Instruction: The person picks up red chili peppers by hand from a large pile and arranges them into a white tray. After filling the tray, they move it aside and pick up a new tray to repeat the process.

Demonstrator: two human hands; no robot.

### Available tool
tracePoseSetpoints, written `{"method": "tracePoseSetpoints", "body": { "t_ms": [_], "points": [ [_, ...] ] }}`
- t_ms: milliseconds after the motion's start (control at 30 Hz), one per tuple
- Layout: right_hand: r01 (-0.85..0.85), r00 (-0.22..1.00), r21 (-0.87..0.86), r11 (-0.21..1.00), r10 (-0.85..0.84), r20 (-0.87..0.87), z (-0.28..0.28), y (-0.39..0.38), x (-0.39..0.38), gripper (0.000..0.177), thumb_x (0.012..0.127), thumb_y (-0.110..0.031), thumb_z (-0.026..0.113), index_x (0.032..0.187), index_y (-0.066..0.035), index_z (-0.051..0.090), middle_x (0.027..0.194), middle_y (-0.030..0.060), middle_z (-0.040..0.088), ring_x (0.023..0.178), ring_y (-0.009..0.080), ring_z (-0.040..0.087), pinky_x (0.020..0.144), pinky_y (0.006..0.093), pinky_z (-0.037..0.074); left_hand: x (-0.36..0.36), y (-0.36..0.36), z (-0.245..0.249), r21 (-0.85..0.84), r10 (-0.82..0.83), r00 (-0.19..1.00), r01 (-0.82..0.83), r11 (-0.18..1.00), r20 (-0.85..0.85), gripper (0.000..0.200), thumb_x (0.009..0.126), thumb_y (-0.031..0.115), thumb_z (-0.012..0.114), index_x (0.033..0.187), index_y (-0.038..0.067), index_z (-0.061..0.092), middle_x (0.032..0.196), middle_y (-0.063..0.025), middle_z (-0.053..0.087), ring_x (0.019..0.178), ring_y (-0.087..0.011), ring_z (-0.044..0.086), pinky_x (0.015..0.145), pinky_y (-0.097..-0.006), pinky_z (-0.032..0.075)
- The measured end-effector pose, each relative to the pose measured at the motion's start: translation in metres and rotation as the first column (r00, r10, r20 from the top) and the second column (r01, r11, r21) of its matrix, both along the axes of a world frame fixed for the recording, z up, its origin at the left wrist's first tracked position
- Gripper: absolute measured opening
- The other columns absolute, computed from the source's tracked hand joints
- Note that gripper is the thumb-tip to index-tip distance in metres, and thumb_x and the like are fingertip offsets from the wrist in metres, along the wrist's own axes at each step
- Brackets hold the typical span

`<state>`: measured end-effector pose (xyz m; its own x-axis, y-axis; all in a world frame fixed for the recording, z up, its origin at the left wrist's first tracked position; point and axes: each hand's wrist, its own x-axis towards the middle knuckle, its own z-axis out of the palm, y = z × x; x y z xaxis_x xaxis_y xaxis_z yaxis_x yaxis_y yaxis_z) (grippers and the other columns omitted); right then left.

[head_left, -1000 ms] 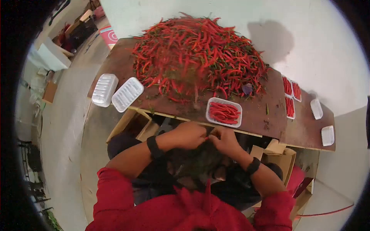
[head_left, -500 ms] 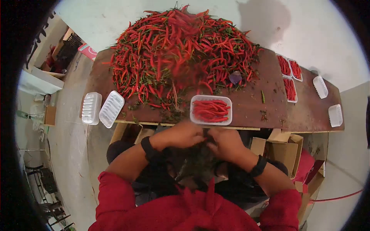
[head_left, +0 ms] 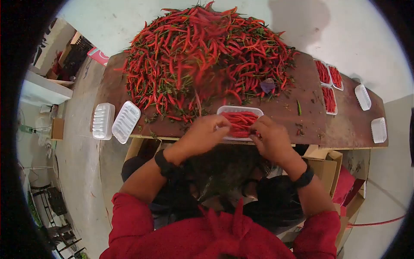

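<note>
A white foam tray [head_left: 224,108] near the table's front edge holds a layer of red chili peppers [head_left: 239,118] lying crosswise. My left hand [head_left: 205,134] is at the tray's left side, its fingers curled together by the pepper ends; whatever they hold is hidden. At the right end, my right hand [head_left: 274,139] pinches at the tips of the peppers, with a small dark bit showing between the fingers. Beyond the tray rises a big heap of red chilies [head_left: 172,64] with green stems and leaves.
White foam trays [head_left: 103,121] lie at the table's left edge, one tilted beside them. On the right stand several chili-filled trays [head_left: 329,100] and two pale trays [head_left: 362,97]. A single green chili [head_left: 299,107] rests on the brown tabletop [head_left: 280,123]. Cardboard boxes [head_left: 321,172] sit below.
Both hands have moved up from below the table edge to the filled tray and spread to its two ends. The view has shifted slightly.
</note>
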<state>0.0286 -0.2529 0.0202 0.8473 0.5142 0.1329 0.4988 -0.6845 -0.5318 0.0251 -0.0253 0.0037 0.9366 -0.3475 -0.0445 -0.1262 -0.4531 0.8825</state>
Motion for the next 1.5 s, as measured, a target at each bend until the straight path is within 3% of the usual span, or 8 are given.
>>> {"method": "tracePoseSetpoints", "body": {
  "t_ms": [133, 400, 1000, 1100, 1233, 1333, 1433, 1500],
  "points": [
    [-0.019, 0.999, -0.088, 0.996, 0.022, 0.028, -0.01, -0.006, 0.011, 0.017, 0.073, -0.008, 0.066, 0.088, -0.005, 0.06, 0.088, 0.0112, 0.058, 0.079, 0.0333, 0.059, 0.067, 0.0421, 0.048, 0.003, 0.004, -0.001, 0.077, 0.029, 0.992, -0.039, 0.996, 0.123, 0.017, 0.083, 0.015, 0.061, 0.093, 0.001, 0.062, 0.083, -0.0101, 0.06, 0.073, -0.0191, 0.059, 0.066, -0.0329, 0.047],
    [-0.012, 0.999, -0.116, 0.993, 0.016, 0.027, -0.017, -0.002, 0.014, 0.013, 0.074, -0.009, 0.064, 0.086, -0.006, 0.061, 0.085, 0.0112, 0.058, 0.08, 0.0339, 0.059, 0.068, 0.0428, 0.048, 0.001, -0.003, -0.013, 0.185, -0.102, 0.933, 0.039, 0.982, 0.344, 0.016, 0.079, 0.012, 0.063, 0.093, 0.004, 0.062, 0.084, -0.0128, 0.058, 0.078, -0.0284, 0.06, 0.068, -0.0363, 0.049],
    [-0.014, 0.999, -0.132, 0.991, 0.018, 0.031, -0.022, -0.002, 0.017, 0.014, 0.072, -0.009, 0.065, 0.086, -0.006, 0.062, 0.085, 0.0128, 0.059, 0.08, 0.0351, 0.059, 0.068, 0.0438, 0.047, 0.0, -0.014, -0.029, 0.337, -0.246, 0.865, 0.096, 0.936, 0.437, 0.023, 0.074, 0.009, 0.064, 0.096, 0.01, 0.06, 0.086, -0.0099, 0.057, 0.076, -0.0315, 0.06, 0.061, -0.0398, 0.051],
    [-0.023, 0.998, -0.095, 0.995, 0.028, 0.056, -0.025, -0.003, 0.016, 0.013, 0.073, -0.008, 0.065, 0.085, -0.006, 0.062, 0.085, 0.0132, 0.059, 0.08, 0.0351, 0.059, 0.068, 0.0441, 0.047, -0.002, -0.016, -0.025, 0.332, -0.225, 0.836, 0.055, 0.942, 0.5, 0.009, 0.077, 0.01, 0.058, 0.085, 0.01, 0.059, 0.081, -0.0084, 0.053, 0.068, -0.03, 0.059, 0.057, -0.0413, 0.048],
    [-0.042, 0.998, -0.078, 0.996, 0.045, 0.04, -0.014, 0.0, 0.015, 0.012, 0.073, -0.009, 0.065, 0.085, -0.006, 0.063, 0.085, 0.0133, 0.059, 0.078, 0.035, 0.059, 0.068, 0.0437, 0.047, -0.001, -0.007, -0.023, 0.332, -0.207, 0.823, 0.024, 0.943, 0.529, 0.008, 0.076, 0.012, 0.058, 0.084, 0.01, 0.059, 0.081, -0.0081, 0.053, 0.07, -0.0291, 0.059, 0.057, -0.0401, 0.049],
    [0.011, 1.0, -0.083, 0.996, -0.012, -0.009, -0.01, 0.0, 0.012, 0.011, 0.074, -0.009, 0.066, 0.084, -0.006, 0.063, 0.085, 0.0132, 0.059, 0.077, 0.0347, 0.059, 0.068, 0.0432, 0.047, 0.01, 0.021, -0.016, 0.445, -0.256, 0.826, 0.006, 0.895, 0.502, 0.015, 0.076, 0.017, 0.062, 0.089, 0.011, 0.059, 0.084, -0.0086, 0.056, 0.074, -0.0305, 0.059, 0.062, -0.0388, 0.05],
    [0.025, 0.998, -0.124, 0.992, -0.018, 0.058, -0.004, 0.001, 0.01, 0.01, 0.075, -0.009, 0.065, 0.084, -0.005, 0.062, 0.085, 0.0132, 0.059, 0.075, 0.0346, 0.059, 0.067, 0.043, 0.047, 0.011, 0.056, 0.002, 0.56, -0.259, 0.783, -0.134, 0.818, 0.566, 0.015, 0.076, 0.018, 0.061, 0.089, 0.009, 0.06, 0.087, -0.0095, 0.057, 0.079, -0.0312, 0.059, 0.066, -0.0402, 0.05],
    [0.002, 0.995, -0.078, 0.997, 0.006, 0.097, 0.0, 0.002, 0.008, 0.011, 0.075, -0.009, 0.065, 0.084, -0.005, 0.062, 0.084, 0.0134, 0.058, 0.074, 0.0347, 0.058, 0.066, 0.0431, 0.046, 0.008, 0.074, 0.009, 0.602, -0.022, 0.914, -0.248, 0.759, 0.405, 0.016, 0.075, 0.015, 0.06, 0.089, 0.006, 0.06, 0.089, -0.0111, 0.058, 0.083, -0.0329, 0.059, 0.069, -0.0433, 0.049]
  ]
}}
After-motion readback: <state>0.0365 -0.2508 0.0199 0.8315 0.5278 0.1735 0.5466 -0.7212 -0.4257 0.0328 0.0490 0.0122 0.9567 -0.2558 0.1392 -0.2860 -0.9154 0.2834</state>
